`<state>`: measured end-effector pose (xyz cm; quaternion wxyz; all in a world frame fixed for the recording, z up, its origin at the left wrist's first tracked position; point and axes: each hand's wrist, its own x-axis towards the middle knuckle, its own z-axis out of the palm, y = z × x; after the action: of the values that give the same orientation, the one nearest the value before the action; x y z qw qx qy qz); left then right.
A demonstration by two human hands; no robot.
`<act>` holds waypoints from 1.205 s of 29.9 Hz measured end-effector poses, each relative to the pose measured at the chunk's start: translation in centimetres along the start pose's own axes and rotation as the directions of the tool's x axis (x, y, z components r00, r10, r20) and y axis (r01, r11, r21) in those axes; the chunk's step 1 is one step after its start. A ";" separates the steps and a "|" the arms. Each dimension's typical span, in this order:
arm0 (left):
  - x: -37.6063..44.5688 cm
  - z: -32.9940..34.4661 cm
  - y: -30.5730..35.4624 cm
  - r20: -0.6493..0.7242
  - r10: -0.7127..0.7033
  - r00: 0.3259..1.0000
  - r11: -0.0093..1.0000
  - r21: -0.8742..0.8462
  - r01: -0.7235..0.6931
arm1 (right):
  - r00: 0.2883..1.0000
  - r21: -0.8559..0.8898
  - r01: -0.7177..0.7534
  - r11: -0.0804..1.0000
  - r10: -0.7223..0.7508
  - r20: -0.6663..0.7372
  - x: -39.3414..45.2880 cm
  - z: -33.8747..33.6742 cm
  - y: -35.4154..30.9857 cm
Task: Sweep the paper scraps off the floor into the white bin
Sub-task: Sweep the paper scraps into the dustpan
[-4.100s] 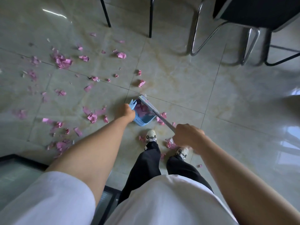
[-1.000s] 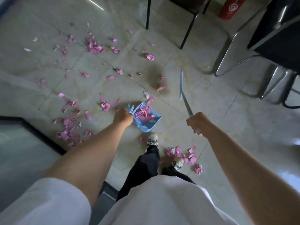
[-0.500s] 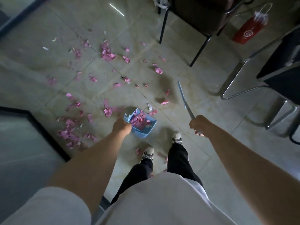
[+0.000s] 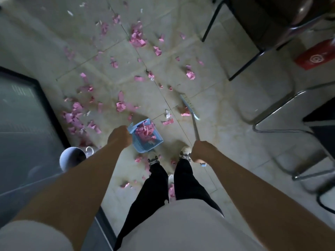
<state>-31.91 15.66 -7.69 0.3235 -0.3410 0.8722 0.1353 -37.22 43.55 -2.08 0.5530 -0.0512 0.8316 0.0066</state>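
My left hand [image 4: 120, 135] grips the handle of a blue dustpan [image 4: 147, 140] that holds a heap of pink paper scraps. My right hand [image 4: 202, 150] is closed around the broom handle; the broom head [image 4: 189, 105] rests on the floor ahead, beside a pink scrap. Pink paper scraps [image 4: 136, 38] lie scattered over the tiled floor ahead and to the left, and a few lie around my shoes. The white bin [image 4: 71, 158] stands low at the left, partly hidden behind my left forearm.
A dark-framed glass panel [image 4: 23, 124] runs along the left. Metal-legged chairs [image 4: 272, 113] stand at the right and top right. A red bag [image 4: 316, 57] sits on the floor at the far right. My own legs and shoes [image 4: 153, 159] are right below.
The view has tilted down and left, bringing the white bin into sight. The broom head has come down onto the floor. The dustpan stays in my left hand with its scraps.
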 end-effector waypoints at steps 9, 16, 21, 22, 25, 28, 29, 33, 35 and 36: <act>-1.0 0.3 0.2 0.044 -0.070 0.997 0.992 -0.101 0.075 | 0.959 -0.144 0.228 0.963 -0.196 0.203 -2.9 2.7 -4.9; -1.0 0.3 -1.5 0.041 -0.088 0.995 0.985 -0.147 0.093 | 0.942 0.144 0.257 0.956 -0.281 0.183 -4.9 0.0 -6.4; -0.7 -0.1 -3.3 0.054 -0.127 0.990 0.973 -0.185 0.135 | 0.971 0.252 0.191 0.949 -0.220 0.089 -5.7 -1.4 -4.5; -0.7 -0.1 -3.5 0.059 -0.130 0.990 0.970 -0.198 0.139 | 0.979 0.250 0.167 0.954 -0.191 0.074 -5.5 -1.3 -4.5; -0.8 -0.4 -4.4 0.077 -0.138 0.987 0.958 -0.242 0.153 | 0.992 0.258 0.106 0.960 -0.119 0.039 -4.9 -1.2 -5.4; -1.0 -0.6 -5.4 0.109 -0.151 0.982 0.935 -0.308 0.178 | 0.997 0.271 0.080 0.959 -0.083 0.001 -4.4 -1.9 -6.7; -1.1 -0.7 -5.8 0.118 -0.161 0.980 0.916 -0.351 0.192 | 0.997 0.281 0.077 0.957 -0.079 -0.005 -4.4 -2.3 -7.2; -1.5 -1.5 -8.2 0.148 -0.212 0.966 0.788 -0.558 0.259 | 0.998 0.329 0.062 0.942 -0.051 -0.042 -4.0 -4.0 -9.5; -2.0 -2.2 -9.4 0.175 -0.218 0.960 0.682 -0.677 0.278 | 0.998 0.340 0.048 0.939 -0.032 -0.051 -4.2 -4.9 -10.7; -2.4 -2.8 -9.9 0.193 -0.206 0.959 0.610 -0.741 0.280 | 0.998 0.338 0.050 0.940 -0.036 -0.048 -4.3 -5.3 -11.3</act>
<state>-25.12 8.35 -4.19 0.2036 -0.5538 0.6643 0.4588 -39.34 32.28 4.46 0.5363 0.0266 0.8302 -0.1500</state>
